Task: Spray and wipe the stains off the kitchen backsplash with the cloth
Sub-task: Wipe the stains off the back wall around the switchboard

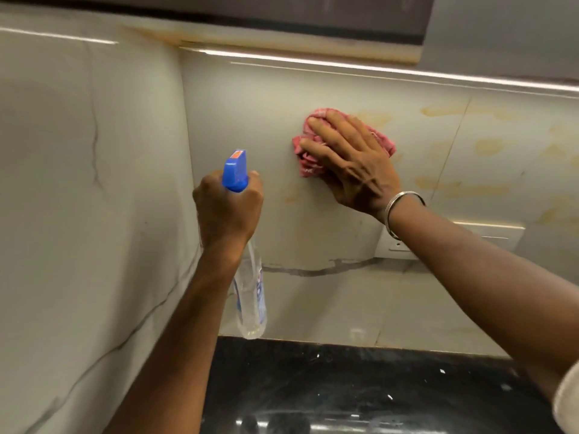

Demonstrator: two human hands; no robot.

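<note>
**Cloth pressed to the wall, sprayer held ready**

Right hand (351, 164) lies open, fingers spread over the bunched pink cloth (305, 162). It presses the cloth against the backsplash (250, 104), probably so the whole palm bears down on the wipe. Yellowish stains (488, 145) lie just to its right, seemingly not yet wiped. Left hand (227, 208) grips the neck of the spray bottle (235, 170), held upright near the wall, likely kept close for another spray. Dark counter (344, 386) runs below.
</note>
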